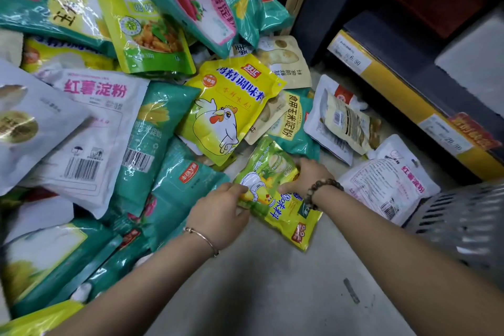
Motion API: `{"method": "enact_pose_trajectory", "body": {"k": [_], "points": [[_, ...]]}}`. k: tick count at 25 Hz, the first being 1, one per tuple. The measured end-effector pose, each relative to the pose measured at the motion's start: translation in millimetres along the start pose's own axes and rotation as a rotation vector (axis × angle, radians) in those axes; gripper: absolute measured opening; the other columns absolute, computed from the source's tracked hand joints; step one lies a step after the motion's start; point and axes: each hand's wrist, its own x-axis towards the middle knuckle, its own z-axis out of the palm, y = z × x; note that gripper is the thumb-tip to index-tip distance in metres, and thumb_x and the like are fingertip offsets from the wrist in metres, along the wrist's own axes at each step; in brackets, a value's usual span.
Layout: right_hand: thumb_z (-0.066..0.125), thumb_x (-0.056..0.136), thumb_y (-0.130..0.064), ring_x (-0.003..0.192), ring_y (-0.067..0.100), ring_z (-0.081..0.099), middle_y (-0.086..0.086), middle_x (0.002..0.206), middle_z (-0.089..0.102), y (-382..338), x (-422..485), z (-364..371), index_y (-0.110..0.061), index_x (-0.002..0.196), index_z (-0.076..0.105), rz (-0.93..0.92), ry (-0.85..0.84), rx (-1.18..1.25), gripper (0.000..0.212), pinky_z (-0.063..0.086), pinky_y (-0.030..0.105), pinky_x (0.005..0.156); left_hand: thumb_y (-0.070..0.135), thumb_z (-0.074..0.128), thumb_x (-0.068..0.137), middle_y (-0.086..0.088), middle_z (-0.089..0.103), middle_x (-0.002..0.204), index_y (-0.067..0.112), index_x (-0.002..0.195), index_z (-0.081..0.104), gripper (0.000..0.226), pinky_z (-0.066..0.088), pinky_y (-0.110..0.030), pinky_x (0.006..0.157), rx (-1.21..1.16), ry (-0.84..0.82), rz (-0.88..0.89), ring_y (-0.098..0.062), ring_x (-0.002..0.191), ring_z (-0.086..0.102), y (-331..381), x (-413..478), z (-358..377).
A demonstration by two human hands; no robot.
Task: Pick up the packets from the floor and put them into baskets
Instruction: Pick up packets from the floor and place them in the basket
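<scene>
The yellow-green packet (275,199) is glossy, crinkled plastic film, and so are the teal packets (169,199) beside it. The white packet (92,131) looks duller, nearly matt. The floor (259,294) is smooth, matt grey. The basket (463,224) is slotted grey plastic. A thin metal bangle (203,240) shines on one wrist; matt brown beads (323,187) ring the other.

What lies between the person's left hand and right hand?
In the head view, a yellow-green packet lies between the left hand and the right hand; both hands hold its edges.
</scene>
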Motion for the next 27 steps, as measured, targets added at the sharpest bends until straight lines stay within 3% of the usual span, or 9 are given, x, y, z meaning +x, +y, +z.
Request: {"method": "enact_pose_trajectory", "body": {"k": [3,7,10,12,15,20,23,25,27], "points": [[0.079,0.064,-0.048,0.108,0.024,0.058,0.003,0.121,0.062,4.7,-5.9,6.1,-0.028,0.128,0.051,-0.016,0.033,0.181,0.073,0.05,0.036,0.089,0.03,0.057,0.085,0.006,0.05,0.131,0.028,0.133,0.045,0.05,0.043,-0.027,0.09,-0.09,0.028,-0.003,-0.016,0.116,0.052,-4.6,0.5,3.3],[0.078,0.072,-0.027,0.08,0.017,0.063,-0.001,0.087,0.068,10.8,-35.3,15.9,-0.025,0.082,0.062,-0.017,0.158,0.545,0.018,0.047,0.026,0.07,0.014,0.064,0.083,0.0,0.058,0.113,0.019,0.13,0.046,0.051,0.044,-0.024,0.089,-0.489,0.052,-0.151,-0.018,0.101,0.059,-2.8,-4.6,3.1],[0.076,0.074,-0.01,0.063,0.014,0.066,0.001,0.074,0.069,12.1,-70.7,17.8,-0.018,0.078,0.065,0.059,0.199,0.962,0.014,0.052,0.025,0.059,0.011,0.07,0.081,-0.006,0.056,0.114,0.015,0.132,0.044,0.057,0.047,-0.026,0.085,-0.785,-0.004,-0.283,-0.016,0.092,0.056,2.9,-9.8,-3.5],[0.074,0.074,-0.006,0.057,0.009,0.067,0.0,0.07,0.071,6.8,-90.8,15.1,-0.015,0.081,0.068,0.071,0.194,1.178,0.013,0.051,0.019,0.05,0.018,0.07,0.081,-0.003,0.061,0.111,0.02,0.127,0.046,0.051,0.049,-0.022,0.073,-0.945,-0.193,-0.332,-0.011,0.087,0.059,9.8,-13.0,-12.1],[0.074,0.074,-0.004,0.062,0.017,0.069,0.005,0.074,0.073,-20.6,-108.0,10.1,-0.013,0.082,0.068,0.047,0.151,1.345,0.013,0.056,0.027,0.055,0.012,0.068,0.077,-0.003,0.073,0.092,0.014,0.107,0.062,0.031,0.056,-0.024,0.061,-1.283,-0.315,-0.342,-0.013,0.072,0.069,21.2,-19.0,-24.6],[0.071,0.079,-0.01,0.055,0.007,0.064,-0.004,0.063,0.069,-74.5,-108.0,-4.3,-0.016,0.073,0.064,-0.096,0.106,1.286,0.01,0.051,0.018,0.052,0.003,0.069,0.075,-0.008,0.073,0.073,0.009,0.085,0.068,0.012,0.055,-0.026,0.049,-1.432,0.019,-0.433,-0.02,0.059,0.07,13.0,-22.2,-45.1],[0.067,0.084,-0.027,0.069,0.01,0.064,-0.001,0.077,0.068,-94.9,-83.6,-24.2,-0.016,0.082,0.063,-0.061,0.049,1.288,0.012,0.05,0.021,0.061,0.004,0.069,0.077,-0.006,0.072,0.065,0.008,0.085,0.067,0.008,0.052,-0.025,0.043,-1.471,0.211,-0.499,-0.018,0.053,0.068,1.7,-23.9,-55.8],[0.066,0.085,-0.029,0.084,0.017,0.065,0.005,0.096,0.067,-106.5,-54.3,-36.9,-0.012,0.099,0.061,0.045,0.029,1.391,0.023,0.053,0.03,0.067,0.009,0.07,0.078,-0.006,0.073,0.068,0.008,0.088,0.068,0.01,0.056,-0.03,0.049,-1.455,0.32,-0.527,-0.02,0.057,0.069,-6.2,-23.7,-62.2],[0.063,0.087,-0.028,0.098,0.022,0.063,0.011,0.111,0.063,-122.2,-31.4,-51.2,-0.008,0.113,0.058,0.143,-0.018,1.391,0.033,0.053,0.036,0.08,0.014,0.071,0.079,-0.012,0.073,0.082,0.009,0.089,0.069,0.012,0.058,-0.047,0.069,-1.438,0.406,-0.559,-0.03,0.074,0.07,-12.6,-22.3,-67.4]]}}
